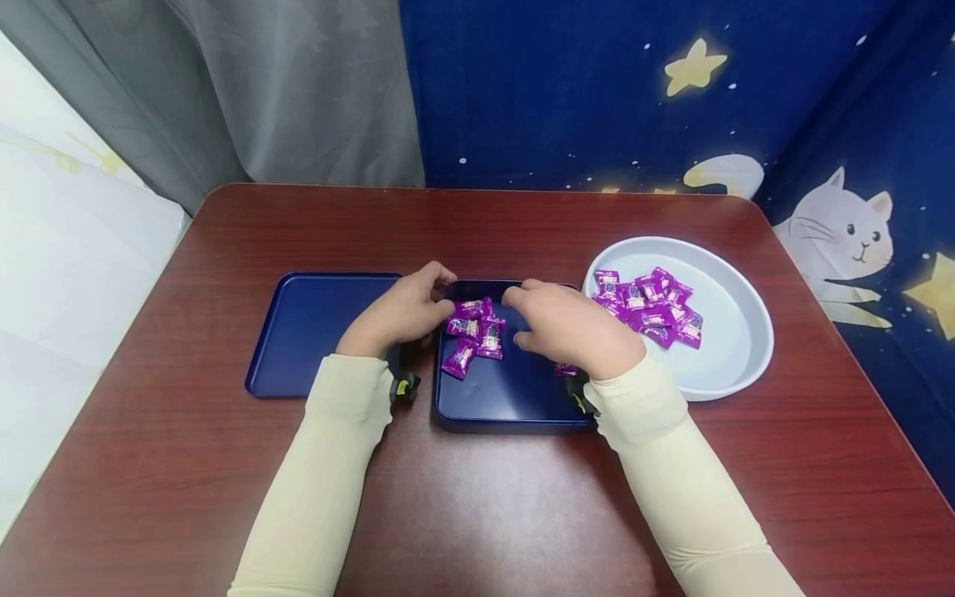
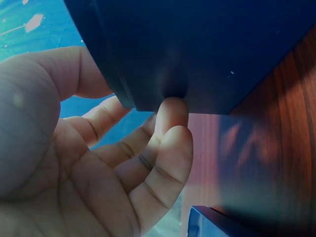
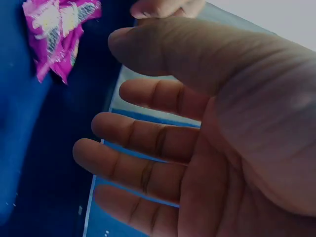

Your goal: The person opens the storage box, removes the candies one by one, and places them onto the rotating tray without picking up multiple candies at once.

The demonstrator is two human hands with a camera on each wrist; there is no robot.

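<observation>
In the head view a dark blue rectangular box (image 1: 515,426) stands in the middle of the table. Several purple wrapped candies (image 1: 459,357) lie in its left part, and one more candy (image 1: 564,369) shows partly beneath my right wrist. My left hand (image 1: 398,312) holds the box's left side; in the left wrist view the thumb lies at the rim and bent fingers (image 2: 173,113) touch the outer wall. Over the box's right part hovers my right hand (image 1: 573,322), holding nothing, its fingers (image 3: 143,136) loosely extended in the right wrist view.
Left of the box lies a shallow blue tray or lid (image 1: 317,332). A round white dish (image 1: 734,332) at the right bears a pile of purple candies (image 1: 656,308). Behind the brown table (image 1: 507,232) hang grey and blue curtains (image 1: 537,91).
</observation>
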